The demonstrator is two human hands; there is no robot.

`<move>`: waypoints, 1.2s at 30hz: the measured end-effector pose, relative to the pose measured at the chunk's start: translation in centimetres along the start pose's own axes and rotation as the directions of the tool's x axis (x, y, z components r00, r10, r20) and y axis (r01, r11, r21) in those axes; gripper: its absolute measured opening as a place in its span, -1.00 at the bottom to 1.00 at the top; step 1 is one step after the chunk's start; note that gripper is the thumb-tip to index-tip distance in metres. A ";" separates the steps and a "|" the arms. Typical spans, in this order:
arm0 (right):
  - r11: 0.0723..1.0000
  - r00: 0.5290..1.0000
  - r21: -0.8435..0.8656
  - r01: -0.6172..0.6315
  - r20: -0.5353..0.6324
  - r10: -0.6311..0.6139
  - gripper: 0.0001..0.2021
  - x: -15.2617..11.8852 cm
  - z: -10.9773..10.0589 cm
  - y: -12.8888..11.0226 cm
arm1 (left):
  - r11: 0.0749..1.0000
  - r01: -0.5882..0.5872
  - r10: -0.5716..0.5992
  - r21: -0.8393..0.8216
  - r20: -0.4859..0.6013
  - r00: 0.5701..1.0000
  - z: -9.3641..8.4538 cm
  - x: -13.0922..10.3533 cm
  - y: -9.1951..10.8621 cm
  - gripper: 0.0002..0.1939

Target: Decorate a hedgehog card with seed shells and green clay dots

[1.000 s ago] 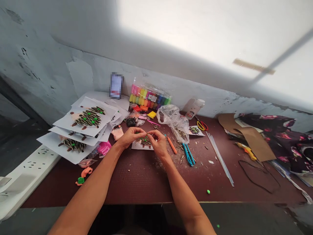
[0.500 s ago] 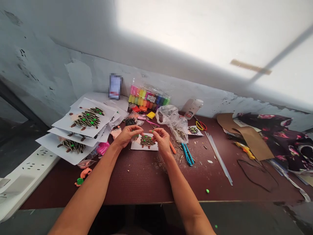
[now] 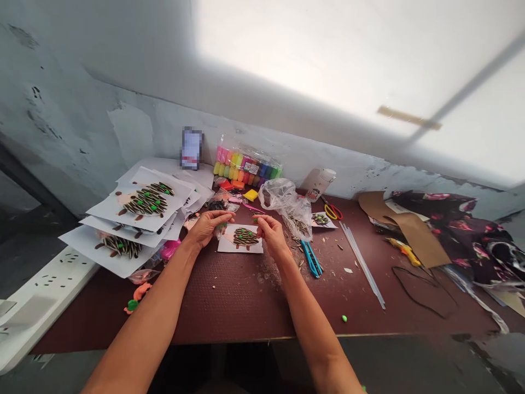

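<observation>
Hands have parted since 1.0 s ago, when they met over the white card [image 3: 230,249]; the card now lies uncovered between them, flat on the table [image 3: 229,298]; it carries a hedgehog [image 3: 246,236] with a peach face, striped seeds for spines, green dots on top and brown feet. Right hand [image 3: 268,232] is just off the card's right side, thumb and forefinger pinching a small green bit [image 3: 255,220]; left hand [image 3: 208,227] is at the card's left edge, thumb and fingers drawn together; something greenish shows just under them, can't tell whether they grip it. Stack of white sheets [image 3: 102,261] on the left, more seed hedgehogs on it; orange-and-green lump [image 3: 138,296] in front of the stack; multicolour clay pack [image 3: 248,167] at the back against the wall; clear plastic bag [image 3: 283,194] with seeds right of the card, blue cutter [image 3: 312,259] near it; second card [image 3: 322,220] beside red-and-yellow scissors [image 3: 333,212]; clear sticks [image 3: 363,265] further right, then yellow glue gun [image 3: 406,250]; loose green ball [image 3: 344,318] near the front edge.
</observation>
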State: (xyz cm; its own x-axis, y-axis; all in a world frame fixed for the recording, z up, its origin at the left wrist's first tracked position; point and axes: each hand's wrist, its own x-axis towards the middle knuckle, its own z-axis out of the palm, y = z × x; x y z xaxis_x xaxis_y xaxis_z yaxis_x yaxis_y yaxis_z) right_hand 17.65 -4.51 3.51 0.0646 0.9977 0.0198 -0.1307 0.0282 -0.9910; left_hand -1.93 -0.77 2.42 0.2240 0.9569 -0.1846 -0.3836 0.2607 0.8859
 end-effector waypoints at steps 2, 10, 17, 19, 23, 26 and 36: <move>1.000 1.000 -0.021 -0.006 0.006 0.006 -0.71 0.1 -0.1 -0.3 | 1.000 0.010 -0.010 -0.001 -0.008 1.000 0.0 0.0 0.0 -0.54; 0.999 0.996 0.008 -0.042 -0.073 0.042 -0.69 -0.1 -1.2 0.2 | 1.000 0.005 -0.005 0.026 0.002 1.000 -0.4 0.1 -0.1 -0.55; 0.998 0.991 0.027 -0.054 -0.119 0.056 -0.65 -0.3 -1.6 2.1 | 0.999 -0.021 0.021 0.029 0.002 1.000 -0.7 0.5 -0.7 -0.57; 0.999 0.991 0.030 -0.046 -0.124 0.049 -0.64 -0.4 -1.5 2.4 | 0.999 -0.019 0.018 0.036 0.002 1.000 -0.8 0.6 -0.8 -0.57; 0.995 0.990 0.068 -0.079 -0.108 0.087 -0.64 -0.7 -1.4 2.4 | 1.000 -0.011 0.012 0.026 -0.003 1.000 -0.8 0.6 -0.8 -0.59; 0.990 0.991 0.089 -0.111 -0.065 0.117 -0.65 -1.0 -1.4 2.1 | 0.999 -0.009 0.009 0.036 0.000 1.000 -0.8 0.6 -0.7 -0.62; 0.995 0.993 0.046 -0.085 -0.083 0.089 -0.60 -1.0 -1.0 2.5 | 0.998 0.024 -0.024 0.058 0.005 1.000 -0.3 0.3 -0.8 -0.54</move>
State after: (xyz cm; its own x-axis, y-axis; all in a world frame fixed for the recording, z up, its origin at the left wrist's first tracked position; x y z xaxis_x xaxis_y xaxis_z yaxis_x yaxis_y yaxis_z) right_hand 18.29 -5.46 0.92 0.1343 0.9878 -0.0792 -0.1813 -0.0541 -0.9819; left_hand -1.81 -0.69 1.56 0.2375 0.9497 -0.2040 -0.3256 0.2757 0.9044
